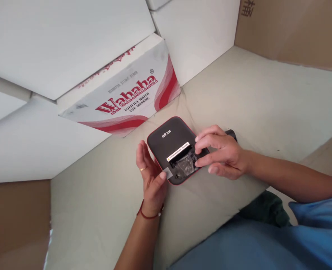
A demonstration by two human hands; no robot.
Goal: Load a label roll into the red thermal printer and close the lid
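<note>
A small black receipt printer (160,144) with rounded corners and a red rim rests on the pale cloth surface. It bears a white logo, a white warning label (178,152), a dark slot and a clear window (186,165) at its near end. My left hand (151,174) is closed around the printer's left side, thumb on top beside a small grey tab (168,173). Over the right side, my right hand (224,153) has its fingers apart, fingertips at the window's right edge. Behind it, a black object (231,134) is mostly hidden.
A white and red water carton (132,93) stands just beyond the printer, among white boxes (67,41). Brown cardboard (292,33) rises at the far right, and more brown cardboard (16,221) is at the left. Dark green cloth (267,208) lies by the near edge.
</note>
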